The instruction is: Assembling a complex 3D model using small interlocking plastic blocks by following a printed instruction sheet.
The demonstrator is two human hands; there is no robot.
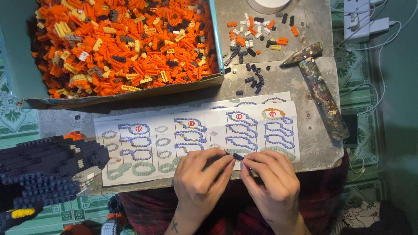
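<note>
Centrally, dark brick piece pinched between left hand, right hand

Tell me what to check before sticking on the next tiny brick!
1. Piece held by both hands: left hand and right hand pinch a small dark brick piece between the fingertips. Ok.
2. Instruction sheet flat, steps showing: ok, though the hands cover its lower edge.
3. Spare dark bricks close by on the table: ok.
4. Box of orange bricks within view: ok.
5. Hammer lying apart from the sheet: ok.
6. Piece matches the step drawn: cannot tell, too small.
</note>
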